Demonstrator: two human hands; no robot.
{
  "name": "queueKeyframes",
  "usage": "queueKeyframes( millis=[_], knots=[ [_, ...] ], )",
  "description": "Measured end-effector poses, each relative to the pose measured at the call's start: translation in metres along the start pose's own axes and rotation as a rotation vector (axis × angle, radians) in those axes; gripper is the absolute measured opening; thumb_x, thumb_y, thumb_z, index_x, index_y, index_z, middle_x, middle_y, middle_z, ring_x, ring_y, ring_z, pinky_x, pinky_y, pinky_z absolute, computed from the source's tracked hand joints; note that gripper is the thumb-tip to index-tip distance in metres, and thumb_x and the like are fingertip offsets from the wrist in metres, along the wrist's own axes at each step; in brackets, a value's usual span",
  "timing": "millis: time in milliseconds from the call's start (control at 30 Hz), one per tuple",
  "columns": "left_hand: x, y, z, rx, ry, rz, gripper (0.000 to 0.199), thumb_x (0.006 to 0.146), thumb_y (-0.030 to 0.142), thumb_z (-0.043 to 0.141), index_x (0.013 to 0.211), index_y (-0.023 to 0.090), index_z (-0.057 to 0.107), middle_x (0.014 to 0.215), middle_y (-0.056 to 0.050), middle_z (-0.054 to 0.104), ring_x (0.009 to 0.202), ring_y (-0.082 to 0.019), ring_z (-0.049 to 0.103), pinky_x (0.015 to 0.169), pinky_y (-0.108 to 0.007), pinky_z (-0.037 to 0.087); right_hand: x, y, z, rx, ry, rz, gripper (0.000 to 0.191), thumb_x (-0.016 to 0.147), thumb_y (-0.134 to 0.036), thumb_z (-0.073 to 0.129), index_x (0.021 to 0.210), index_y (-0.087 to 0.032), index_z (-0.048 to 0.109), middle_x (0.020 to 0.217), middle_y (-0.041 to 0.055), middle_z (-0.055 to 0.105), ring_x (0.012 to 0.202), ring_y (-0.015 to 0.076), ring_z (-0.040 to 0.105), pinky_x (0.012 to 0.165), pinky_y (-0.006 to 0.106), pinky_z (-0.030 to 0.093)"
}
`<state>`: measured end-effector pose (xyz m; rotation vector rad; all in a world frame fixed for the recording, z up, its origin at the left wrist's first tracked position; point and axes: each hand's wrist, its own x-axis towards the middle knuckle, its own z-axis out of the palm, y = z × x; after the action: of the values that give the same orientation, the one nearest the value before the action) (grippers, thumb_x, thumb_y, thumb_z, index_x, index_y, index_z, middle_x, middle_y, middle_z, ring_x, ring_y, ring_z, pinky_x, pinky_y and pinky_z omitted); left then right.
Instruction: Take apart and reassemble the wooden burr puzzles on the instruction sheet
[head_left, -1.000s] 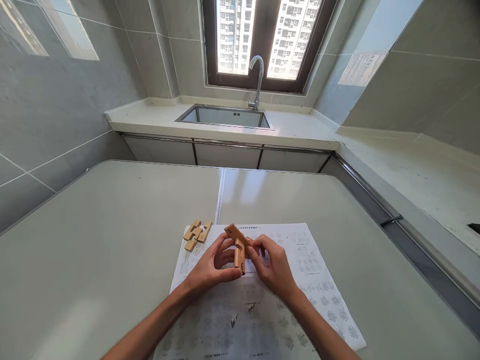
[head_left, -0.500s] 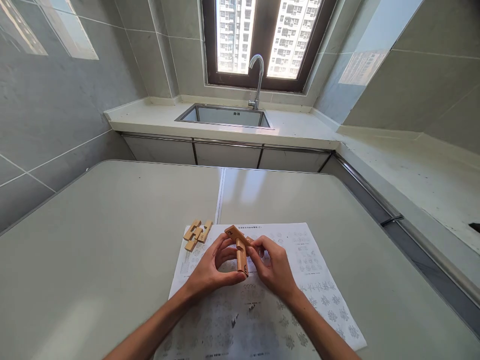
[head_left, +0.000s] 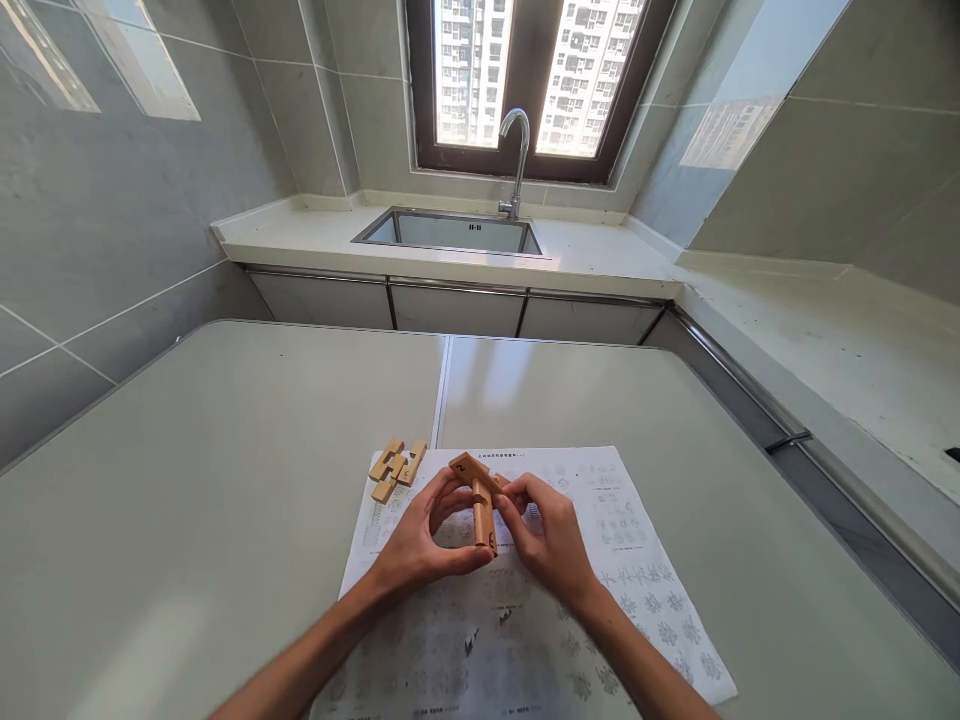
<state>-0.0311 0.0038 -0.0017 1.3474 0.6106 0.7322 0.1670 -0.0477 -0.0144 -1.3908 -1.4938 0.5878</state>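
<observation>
Count from where I stand: two wooden pieces (head_left: 480, 500) crossed together between my left hand (head_left: 420, 545) and right hand (head_left: 551, 540). One cluster of loose wooden pieces (head_left: 395, 467) on the table (head_left: 225, 480) (looks like three, can't split them cleanly). One printed sheet (head_left: 622, 560). One sink (head_left: 450, 232), one faucet (head_left: 516, 160).

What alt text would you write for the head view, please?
Two bare hands, left hand and right hand, hold crossed wooden puzzle pieces above a printed sheet on a grey table. More wooden pieces lie nearby; behind is a sink.
</observation>
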Motion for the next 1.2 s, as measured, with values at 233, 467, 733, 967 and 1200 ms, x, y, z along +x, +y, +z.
queueKeyframes(
  millis=[233,467,733,967,1200],
  knots=[
    [0.0,-0.001,0.003,0.086,0.036,0.065,0.079,0.073,0.024,0.092,0.144,0.023,0.056,0.143,-0.013,0.062,0.136,-0.035,0.057,0.122,-0.049,0.038,0.0,0.0,0.001,-0.004,0.0,0.004,0.024,0.1,-0.038,0.059,0.082,-0.023,0.061,0.07,0.0007,0.065,0.063,0.0182,0.059,0.061,0.029,0.048],
    [0.001,0.002,0.004,0.123,0.052,0.084,0.075,0.073,0.029,0.091,0.14,0.021,0.059,0.139,-0.014,0.065,0.131,-0.035,0.06,0.119,-0.047,0.041,-0.001,-0.001,0.002,0.011,-0.015,0.011,0.024,0.101,-0.038,0.058,0.082,-0.023,0.06,0.071,0.0004,0.064,0.063,0.0174,0.058,0.062,0.029,0.047],
    [0.0,0.001,0.001,0.166,-0.014,0.081,0.08,0.076,0.046,0.087,0.145,0.019,0.055,0.146,-0.015,0.06,0.139,-0.036,0.054,0.124,-0.049,0.037,0.003,0.004,-0.003,-0.01,-0.023,0.009,0.022,0.101,-0.036,0.059,0.084,-0.022,0.062,0.074,0.0009,0.066,0.065,0.0169,0.057,0.063,0.029,0.046],
    [0.001,0.0,0.0,0.129,-0.04,0.075,0.081,0.082,0.055,0.081,0.149,0.019,0.051,0.151,-0.016,0.057,0.144,-0.037,0.049,0.125,-0.052,0.035,0.003,0.009,-0.001,0.035,-0.057,-0.009,0.022,0.102,-0.036,0.059,0.085,-0.022,0.061,0.076,0.0005,0.064,0.067,0.0167,0.057,0.065,0.03,0.047],
    [0.001,0.018,0.003,0.079,0.024,-0.035,0.068,0.093,0.055,0.065,0.153,0.025,0.053,0.15,-0.01,0.06,0.139,-0.037,0.055,0.121,-0.054,0.04,0.0,0.013,0.001,-0.077,0.033,-0.082,0.021,0.104,-0.032,0.057,0.085,-0.022,0.059,0.075,-0.0008,0.057,0.065,0.0155,0.054,0.063,0.029,0.044]
  ],
)
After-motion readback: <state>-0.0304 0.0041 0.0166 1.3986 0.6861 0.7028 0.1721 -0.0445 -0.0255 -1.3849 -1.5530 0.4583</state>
